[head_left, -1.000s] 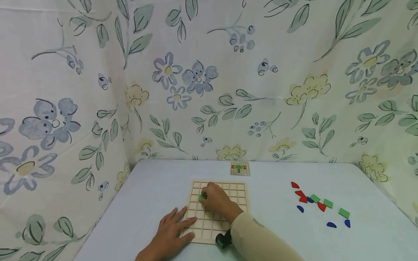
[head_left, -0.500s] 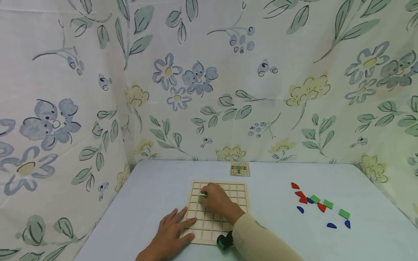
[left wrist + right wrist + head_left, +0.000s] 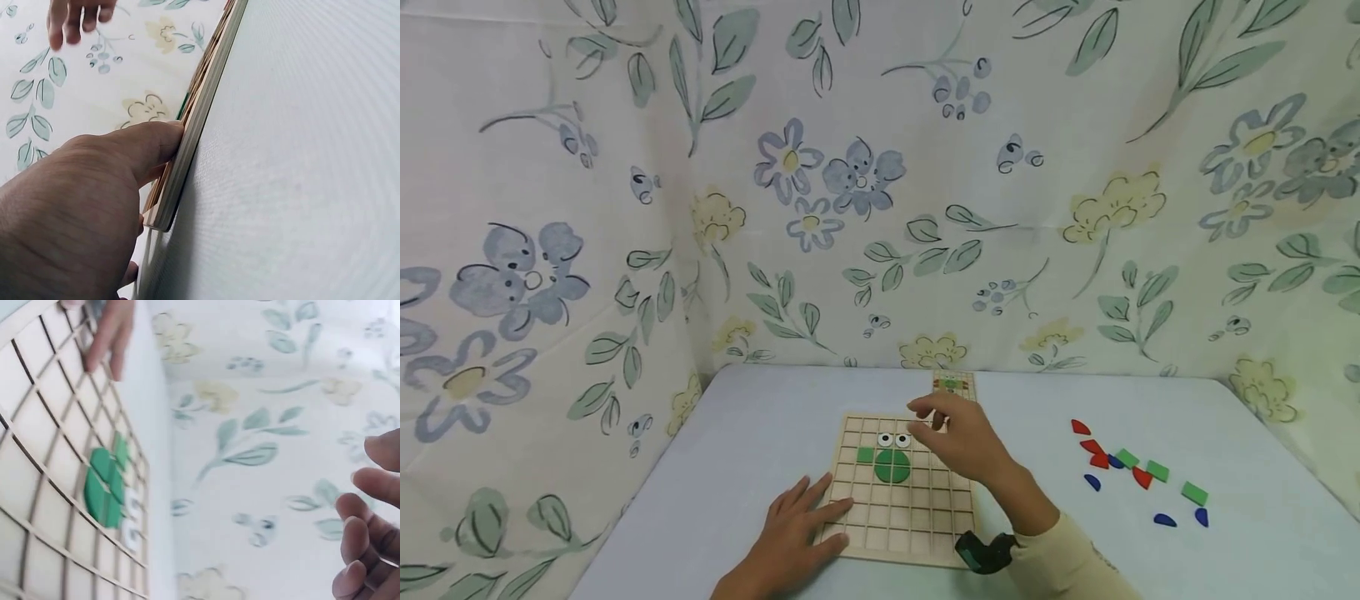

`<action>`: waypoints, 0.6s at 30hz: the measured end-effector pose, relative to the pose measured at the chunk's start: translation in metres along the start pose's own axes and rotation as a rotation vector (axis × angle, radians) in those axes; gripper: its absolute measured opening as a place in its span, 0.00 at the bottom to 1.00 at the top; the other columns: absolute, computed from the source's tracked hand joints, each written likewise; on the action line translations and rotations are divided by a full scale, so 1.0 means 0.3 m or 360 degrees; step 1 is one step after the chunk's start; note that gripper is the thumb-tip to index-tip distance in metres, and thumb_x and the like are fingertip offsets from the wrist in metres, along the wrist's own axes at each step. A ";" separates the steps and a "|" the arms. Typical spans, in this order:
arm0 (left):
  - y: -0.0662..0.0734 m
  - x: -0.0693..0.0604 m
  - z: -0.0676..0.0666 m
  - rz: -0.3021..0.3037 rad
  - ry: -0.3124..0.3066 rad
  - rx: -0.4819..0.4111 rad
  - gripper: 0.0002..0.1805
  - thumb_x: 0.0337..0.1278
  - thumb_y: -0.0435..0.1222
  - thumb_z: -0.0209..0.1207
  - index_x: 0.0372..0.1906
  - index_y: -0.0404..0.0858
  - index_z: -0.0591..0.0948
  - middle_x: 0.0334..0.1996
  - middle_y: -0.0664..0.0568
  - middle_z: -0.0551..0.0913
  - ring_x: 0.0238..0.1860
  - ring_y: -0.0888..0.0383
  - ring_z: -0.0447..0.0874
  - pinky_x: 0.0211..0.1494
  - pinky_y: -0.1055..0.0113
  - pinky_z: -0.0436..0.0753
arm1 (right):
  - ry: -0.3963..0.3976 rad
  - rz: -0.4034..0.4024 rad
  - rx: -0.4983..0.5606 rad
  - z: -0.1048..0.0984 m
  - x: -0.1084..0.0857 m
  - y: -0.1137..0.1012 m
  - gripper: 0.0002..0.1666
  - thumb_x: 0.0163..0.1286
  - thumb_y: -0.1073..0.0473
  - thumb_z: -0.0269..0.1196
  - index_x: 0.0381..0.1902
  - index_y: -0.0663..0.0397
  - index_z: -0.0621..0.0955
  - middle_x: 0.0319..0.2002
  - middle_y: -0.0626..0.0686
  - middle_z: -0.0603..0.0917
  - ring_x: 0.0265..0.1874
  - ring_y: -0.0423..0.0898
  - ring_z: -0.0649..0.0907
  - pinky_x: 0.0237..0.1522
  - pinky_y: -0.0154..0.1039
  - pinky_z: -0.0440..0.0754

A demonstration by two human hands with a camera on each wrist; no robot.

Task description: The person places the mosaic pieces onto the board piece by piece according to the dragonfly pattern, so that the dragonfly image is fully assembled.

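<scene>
A wooden grid board (image 3: 898,521) lies on the table. My left hand (image 3: 790,525) rests on its near left edge with fingers spread; in the left wrist view the thumb (image 3: 147,140) presses the rim. Set in the grid are a green circle (image 3: 892,467) made of quarter pieces, a green square (image 3: 865,455) to its left, and two round eye pieces (image 3: 894,440) above. My right hand (image 3: 966,437) hovers over the board's far right part, fingers loosely bent, holding nothing. In the right wrist view, its fingertips (image 3: 356,540) are apart from the board.
To the right lie several loose pieces: red quarter shapes (image 3: 1142,477), green rectangles (image 3: 1195,493) and blue half-rounds (image 3: 1165,520). A small pattern card (image 3: 953,383) lies behind the board, partly hidden by my right hand. Floral cloth (image 3: 880,208) hangs behind the table.
My right hand has let go of the green square, leaving it in the grid, and has lifted away to the right, uncovering the circle and eyes. My left hand has stayed put.
</scene>
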State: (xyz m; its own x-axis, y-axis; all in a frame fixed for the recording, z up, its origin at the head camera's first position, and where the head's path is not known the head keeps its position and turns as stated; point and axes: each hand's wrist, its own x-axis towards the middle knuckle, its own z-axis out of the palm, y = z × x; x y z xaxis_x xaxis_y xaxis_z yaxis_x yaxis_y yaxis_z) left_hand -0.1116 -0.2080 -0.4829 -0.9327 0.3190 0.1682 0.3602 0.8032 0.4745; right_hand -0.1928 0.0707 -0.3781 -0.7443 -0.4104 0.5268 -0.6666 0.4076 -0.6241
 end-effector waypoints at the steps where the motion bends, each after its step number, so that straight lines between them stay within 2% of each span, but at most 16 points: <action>1: 0.002 0.000 -0.002 -0.0001 0.0005 0.0002 0.27 0.61 0.60 0.55 0.61 0.56 0.79 0.70 0.45 0.63 0.69 0.33 0.52 0.61 0.33 0.51 | 0.0020 -0.0014 -0.0019 -0.026 -0.011 -0.007 0.14 0.63 0.62 0.68 0.47 0.53 0.84 0.39 0.43 0.82 0.30 0.40 0.76 0.30 0.37 0.76; 8: 0.009 -0.001 -0.015 -0.0006 -0.0003 -0.0007 0.27 0.61 0.60 0.55 0.61 0.54 0.79 0.70 0.44 0.63 0.69 0.33 0.52 0.61 0.32 0.51 | 0.0150 -0.0134 -0.0154 -0.170 -0.082 -0.030 0.16 0.60 0.64 0.70 0.48 0.49 0.84 0.37 0.38 0.80 0.31 0.42 0.74 0.30 0.38 0.75; 13: 0.008 -0.001 -0.013 -0.0004 -0.0013 -0.0013 0.27 0.61 0.60 0.55 0.61 0.55 0.79 0.71 0.44 0.63 0.69 0.33 0.51 0.62 0.32 0.51 | 0.0267 -0.0256 -0.0227 -0.244 -0.127 -0.017 0.19 0.57 0.67 0.71 0.47 0.48 0.84 0.40 0.38 0.81 0.32 0.41 0.74 0.30 0.35 0.73; 18: 0.006 0.001 -0.009 -0.0012 -0.0011 -0.0002 0.27 0.61 0.60 0.55 0.61 0.55 0.79 0.71 0.45 0.63 0.70 0.34 0.51 0.62 0.33 0.51 | 0.0313 -0.0331 -0.0288 -0.301 -0.163 0.005 0.24 0.53 0.70 0.72 0.48 0.49 0.84 0.42 0.41 0.81 0.33 0.39 0.74 0.31 0.32 0.71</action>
State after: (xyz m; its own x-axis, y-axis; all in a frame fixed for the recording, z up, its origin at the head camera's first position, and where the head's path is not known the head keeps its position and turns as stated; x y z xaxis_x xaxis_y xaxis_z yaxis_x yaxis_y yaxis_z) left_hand -0.1114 -0.2079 -0.4797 -0.9352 0.3165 0.1591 0.3535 0.8048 0.4768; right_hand -0.1612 0.1649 -0.3526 -0.5738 -0.3418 0.7443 -0.7882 0.4773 -0.3885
